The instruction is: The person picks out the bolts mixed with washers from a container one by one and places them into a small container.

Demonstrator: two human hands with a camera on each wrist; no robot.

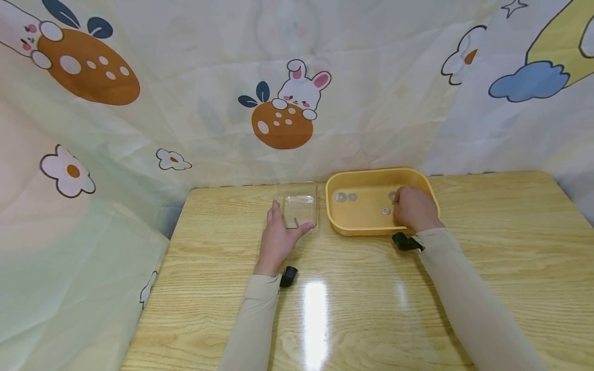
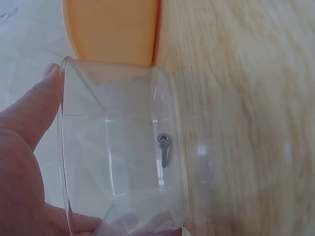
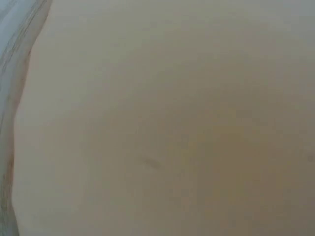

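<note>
My left hand point(image 1: 277, 239) holds a clear plastic box point(image 2: 133, 98) by its sides, thumb at one edge and fingers round the opposite side. Inside the box lies one socket-head screw point(image 2: 164, 142), which also shows near the box's front in the head view. My right hand point(image 1: 417, 207) reaches down into the yellow tray point(image 1: 366, 230) at its right end. Its fingers are curled, and a small metal piece point(image 1: 395, 202) shows at the fingertips, mostly hidden. The right wrist view is a blur of pale skin tone and shows no fingers.
In the tray lie a large washer point(image 1: 341, 197), a smaller washer point(image 1: 352, 197), a small round metal part point(image 1: 386, 211) and another washer point(image 1: 392, 195) by the right hand. Box and tray stand side by side near the wooden table's point(image 1: 362, 299) back edge, before a printed curtain point(image 1: 380, 113).
</note>
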